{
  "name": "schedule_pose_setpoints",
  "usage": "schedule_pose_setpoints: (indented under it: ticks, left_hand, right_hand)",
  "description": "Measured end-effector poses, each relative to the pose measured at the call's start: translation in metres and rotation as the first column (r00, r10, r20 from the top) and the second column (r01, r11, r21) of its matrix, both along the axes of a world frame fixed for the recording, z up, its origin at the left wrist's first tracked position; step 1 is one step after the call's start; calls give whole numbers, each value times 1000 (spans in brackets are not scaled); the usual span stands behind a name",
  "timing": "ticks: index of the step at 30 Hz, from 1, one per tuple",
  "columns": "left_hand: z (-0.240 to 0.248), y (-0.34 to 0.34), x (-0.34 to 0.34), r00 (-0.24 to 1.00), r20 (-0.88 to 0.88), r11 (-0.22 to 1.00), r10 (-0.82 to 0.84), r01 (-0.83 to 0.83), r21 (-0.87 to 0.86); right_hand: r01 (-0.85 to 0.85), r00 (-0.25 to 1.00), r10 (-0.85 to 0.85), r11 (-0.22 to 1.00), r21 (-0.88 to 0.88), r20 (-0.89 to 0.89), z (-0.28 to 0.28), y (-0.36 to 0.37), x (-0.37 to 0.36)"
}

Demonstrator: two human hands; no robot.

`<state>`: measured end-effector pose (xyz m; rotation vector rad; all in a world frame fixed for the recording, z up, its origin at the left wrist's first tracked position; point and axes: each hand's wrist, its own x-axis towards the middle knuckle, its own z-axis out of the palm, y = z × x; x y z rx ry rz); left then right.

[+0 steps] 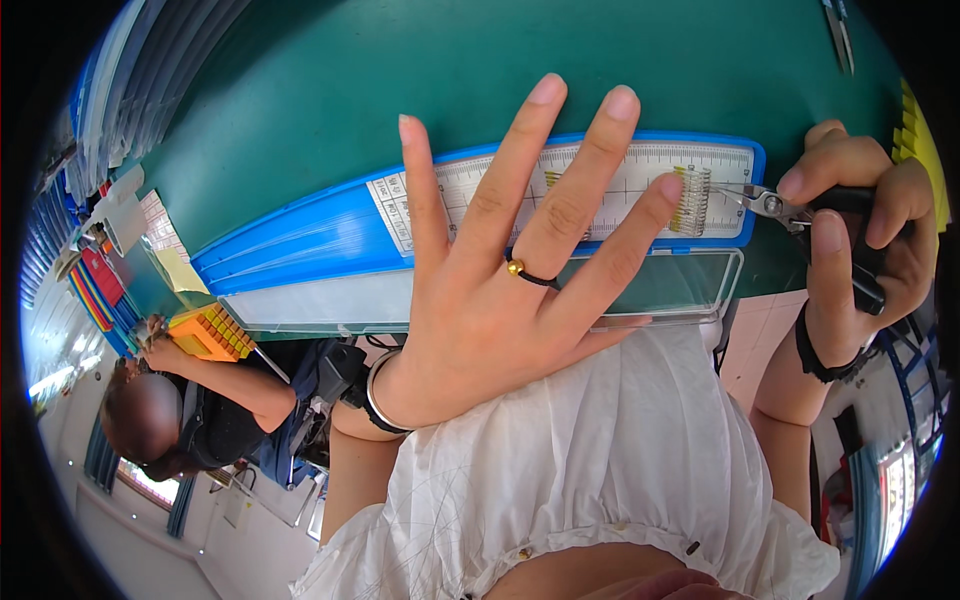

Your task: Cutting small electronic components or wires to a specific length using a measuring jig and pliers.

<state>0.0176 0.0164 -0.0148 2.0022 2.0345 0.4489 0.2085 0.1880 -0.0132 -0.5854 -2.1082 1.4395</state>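
My left hand (495, 300) lies spread over a long blue case (300, 238), fingers stretched out. Its index fingertip rests at the left edge of a small row of fine metal coils or pins (693, 205). These sit on a white card with ruled scales (728, 165) inside the case. More small yellowish pieces show partly between my fingers. My right hand (850, 210) is closed around small pliers with black handles (772, 206). The pliers' thin jaws point left and reach the right side of the row; whether they grip a piece, I cannot tell.
A clear lid (690, 285) lies along the case's near side on the green table (330, 90). Tweezers (840, 35) lie at the far right, by a yellow ridged object (920, 150). Another person (220, 420) works at left beside an orange-yellow block rack (212, 333).
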Motion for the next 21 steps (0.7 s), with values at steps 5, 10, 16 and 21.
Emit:
schedule_pose_setpoints:
  ticks: [5,10,16,21]
  left_hand:
    - [-1,-1,-1,1000,-8,1000,-5,5,-1]
    - [1,0,-1,1000,-10,1000,-9,9,-17]
    - [-2,0,1,999,24,999,38,-38,5]
    - [-3,0,1,999,28,999,33,-33,8]
  right_hand:
    - [8,1000,-8,1000,0,26,2,-2,-3]
    - [32,999,-32,999,16,27,1,-4,-2]
    - [50,998,-48,997,65,-33,-9,-2,5]
    - [12,1000,-12,996,83,5,-8,2,9]
